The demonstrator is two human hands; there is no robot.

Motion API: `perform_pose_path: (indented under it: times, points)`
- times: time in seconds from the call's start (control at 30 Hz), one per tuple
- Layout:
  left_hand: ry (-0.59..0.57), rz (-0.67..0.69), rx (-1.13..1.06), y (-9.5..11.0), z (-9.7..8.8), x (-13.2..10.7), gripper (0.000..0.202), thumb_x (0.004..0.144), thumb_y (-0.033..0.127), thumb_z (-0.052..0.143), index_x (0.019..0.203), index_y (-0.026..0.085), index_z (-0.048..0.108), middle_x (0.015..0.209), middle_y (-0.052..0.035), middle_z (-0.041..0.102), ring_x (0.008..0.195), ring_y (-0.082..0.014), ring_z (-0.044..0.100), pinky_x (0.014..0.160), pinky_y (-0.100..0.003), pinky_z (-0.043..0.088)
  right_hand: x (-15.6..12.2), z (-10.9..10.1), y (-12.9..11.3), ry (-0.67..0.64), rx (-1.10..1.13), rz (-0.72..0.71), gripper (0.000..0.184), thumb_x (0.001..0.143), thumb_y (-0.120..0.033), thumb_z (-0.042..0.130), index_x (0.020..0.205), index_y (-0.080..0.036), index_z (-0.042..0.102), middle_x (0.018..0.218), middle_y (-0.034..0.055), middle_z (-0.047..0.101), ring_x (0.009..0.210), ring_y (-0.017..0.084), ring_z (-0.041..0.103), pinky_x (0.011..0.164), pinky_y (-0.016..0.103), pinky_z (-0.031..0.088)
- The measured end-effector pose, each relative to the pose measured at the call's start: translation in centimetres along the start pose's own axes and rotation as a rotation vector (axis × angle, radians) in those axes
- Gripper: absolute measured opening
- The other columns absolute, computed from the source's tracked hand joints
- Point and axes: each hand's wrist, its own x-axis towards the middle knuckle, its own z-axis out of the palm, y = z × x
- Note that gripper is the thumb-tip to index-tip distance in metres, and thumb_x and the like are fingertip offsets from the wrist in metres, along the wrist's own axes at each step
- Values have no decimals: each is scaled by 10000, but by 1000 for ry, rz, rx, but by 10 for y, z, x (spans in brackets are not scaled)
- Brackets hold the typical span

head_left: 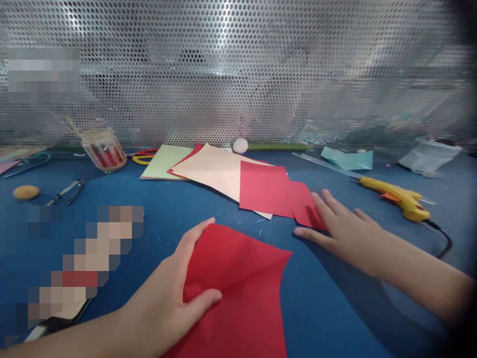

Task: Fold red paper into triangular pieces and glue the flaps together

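Note:
A large red paper sheet [242,293], creased down its middle, lies on the blue table [328,308] in front of me. My left hand [179,288] grips its left edge, thumb on top and fingers along the edge. My right hand [346,226] lies flat and open, fingers spread, on a small red paper piece [303,204] to the right. Behind that piece lies a red square [264,189] on a cream sheet [212,169].
A pale green sheet [162,161] and another red sheet [186,158] lie under the cream one. A yellow glue gun [398,196] with its black cord rests at right. A jar [103,149], scissors [67,191], a white ball [240,145] and teal paper [348,159] sit before a perforated metal wall.

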Motion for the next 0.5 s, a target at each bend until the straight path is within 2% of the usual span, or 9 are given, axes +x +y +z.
perform_pose_path:
  times: [0.03, 0.1, 0.2, 0.27, 0.4, 0.5]
  points:
    - [2, 4, -4, 0, 0, 0, 835, 905, 401, 652, 1639, 326, 263, 1625, -61, 472, 1466, -320, 475, 1071, -406, 555, 3, 1, -5, -20, 13, -41, 961, 932, -830, 351, 1647, -189, 357, 1688, 191, 355, 1529, 433, 351, 1193, 654, 365]
    - [3, 12, -13, 0, 1, 0, 811, 918, 412, 641, 1635, 325, 273, 1613, -69, 487, 1439, -321, 513, 1090, -430, 541, 8, 4, -12, -57, 52, -126, 895, 971, -808, 293, 1669, -248, 306, 1720, 137, 303, 1555, 377, 313, 1216, 595, 358]
    - [14, 26, -2, -1, 2, -1, 768, 929, 412, 626, 1621, 349, 298, 1600, -55, 507, 1417, -312, 541, 1107, -439, 526, 11, 10, -11, -78, 84, -161, 810, 1032, -748, 208, 1663, -253, 319, 1694, 163, 353, 1561, 365, 300, 1196, 620, 371]
    - [39, 35, 22, -2, 3, -1, 769, 926, 406, 627, 1618, 365, 294, 1603, -45, 504, 1440, -314, 512, 1108, -442, 527, 12, 14, -4, -66, 95, -167, 719, 1063, -688, 295, 1628, -255, 390, 1677, 173, 388, 1553, 378, 329, 1183, 638, 382]
    - [63, 33, 22, -3, 4, 0, 790, 914, 388, 642, 1617, 369, 282, 1579, -45, 534, 1410, -304, 552, 1115, -448, 516, 18, 19, 14, -10, 106, -148, 470, 1038, -454, 623, 1454, -239, 574, 1572, 139, 513, 1387, 344, 542, 1120, 614, 455]
    - [49, 16, 0, -2, 3, 0, 797, 915, 388, 633, 1622, 359, 268, 1588, -54, 522, 1414, -309, 547, 1121, -471, 508, 29, 23, 24, 47, 118, -114, 395, 1021, -379, 670, 1377, -220, 614, 1455, 117, 592, 1239, 299, 630, 1024, 546, 539]
